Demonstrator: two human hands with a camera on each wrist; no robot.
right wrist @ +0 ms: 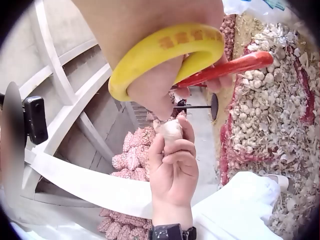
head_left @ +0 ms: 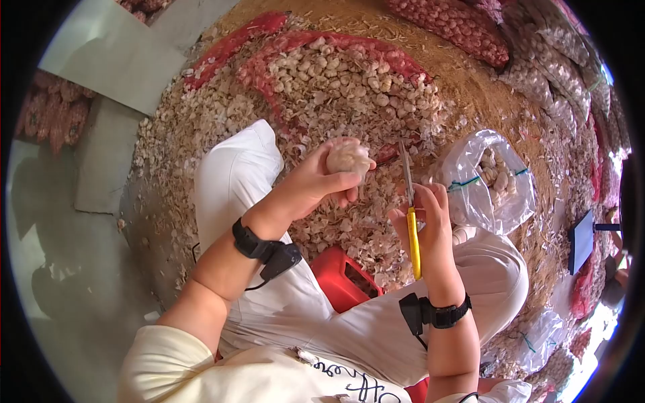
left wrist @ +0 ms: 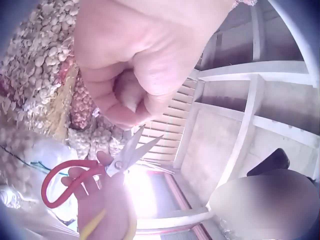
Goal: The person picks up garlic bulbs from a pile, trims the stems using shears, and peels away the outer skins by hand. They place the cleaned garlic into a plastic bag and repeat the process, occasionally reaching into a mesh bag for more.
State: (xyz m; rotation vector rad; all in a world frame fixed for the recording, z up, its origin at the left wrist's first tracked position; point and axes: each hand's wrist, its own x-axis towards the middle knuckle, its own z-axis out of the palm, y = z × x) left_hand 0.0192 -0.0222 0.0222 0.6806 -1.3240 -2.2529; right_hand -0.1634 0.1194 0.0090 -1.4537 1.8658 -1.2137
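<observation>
My left hand [head_left: 310, 181] holds a whitish garlic bulb [head_left: 347, 160] between curled fingers and thumb, out over the heap. In the left wrist view the fingers wrap the bulb [left wrist: 129, 94], hiding most of it; the right wrist view shows the bulb [right wrist: 171, 130] at the fingertips. My right hand [head_left: 435, 228] grips scissors [head_left: 413, 245] with one yellow and one red handle. Their blades [left wrist: 131, 154] stand apart in the left wrist view and point away from me, to the right of the bulb and apart from it.
Loose garlic bulbs [head_left: 329, 67] lie in an opened red mesh bag [head_left: 262, 60] ahead, amid peeled skins [head_left: 222, 114]. A clear plastic bag [head_left: 463, 195] with garlic stands by my right knee. A red plastic stool [head_left: 332, 275] shows between my legs. Filled net sacks [head_left: 457, 30] line the far right.
</observation>
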